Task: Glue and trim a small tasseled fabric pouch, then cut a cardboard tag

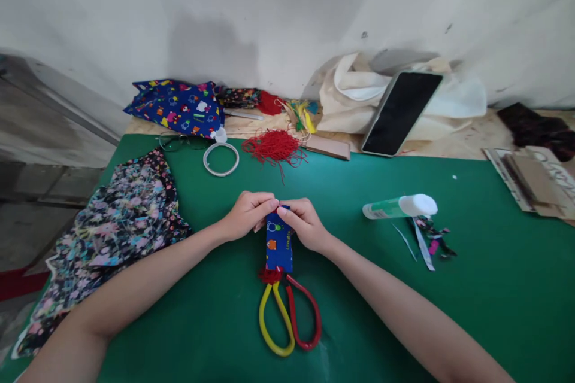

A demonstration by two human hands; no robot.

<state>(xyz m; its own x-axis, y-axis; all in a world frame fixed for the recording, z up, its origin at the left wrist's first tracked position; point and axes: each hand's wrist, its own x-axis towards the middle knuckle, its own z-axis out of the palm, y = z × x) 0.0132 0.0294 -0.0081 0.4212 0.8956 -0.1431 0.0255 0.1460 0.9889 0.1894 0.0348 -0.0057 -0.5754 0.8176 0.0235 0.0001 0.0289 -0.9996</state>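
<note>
Both of my hands meet at the far end of a narrow blue printed fabric piece (279,245). My left hand (251,213) pinches its top left corner between thumb and fingers. At the top right corner, my right hand (306,224) is closed on the same piece, thumb on top. Red threads (270,276) show at the near end of the fabric. Scissors with one yellow and one red handle (276,320) lie just below, their blades hidden under or behind the fabric.
Floral fabric (130,209) covers the left side. Behind are a blue printed cloth (177,106), a white ring (220,159), red thread (275,146), a leaning phone (402,114) and a cream bag (345,102). A glue stick (398,207), scraps (433,238) and cardboard pieces (532,178) lie right.
</note>
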